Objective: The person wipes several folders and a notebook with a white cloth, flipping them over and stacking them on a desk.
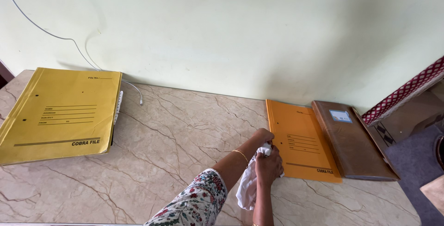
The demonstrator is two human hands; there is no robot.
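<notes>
My two hands meet over the marble tabletop [175, 129], just left of an orange file folder [303, 143]. My right hand [269, 166] grips a crumpled white cloth [247, 189] that hangs down toward me. My left hand [263, 136], on an arm with a gold bangle and a floral sleeve, holds the top of the same cloth and sits against the orange folder's left edge. The cloth's upper end is bunched between the two hands.
A brown folder [354, 143] with a pale label lies partly over the orange one's right side. A large yellow folder [60, 113] lies at the far left, with a white cable [134, 89] running down the pale green wall behind it. The table's right edge drops to the floor.
</notes>
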